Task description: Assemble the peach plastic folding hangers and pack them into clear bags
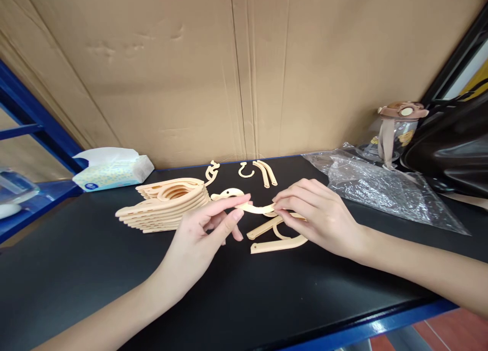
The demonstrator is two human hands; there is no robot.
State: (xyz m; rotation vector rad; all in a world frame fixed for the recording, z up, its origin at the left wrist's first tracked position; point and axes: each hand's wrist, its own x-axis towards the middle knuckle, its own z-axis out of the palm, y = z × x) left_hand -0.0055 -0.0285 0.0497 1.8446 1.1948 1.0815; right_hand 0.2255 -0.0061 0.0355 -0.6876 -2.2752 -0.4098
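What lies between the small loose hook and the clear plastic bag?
Two slim curved beige pieces lie near the hook, then bare black tabletop runs to the bag; the head view shows this.

Readable text: none | tissue pack [118, 174]: blue oval logo [90, 186] on the front, its lettering too small and blurred
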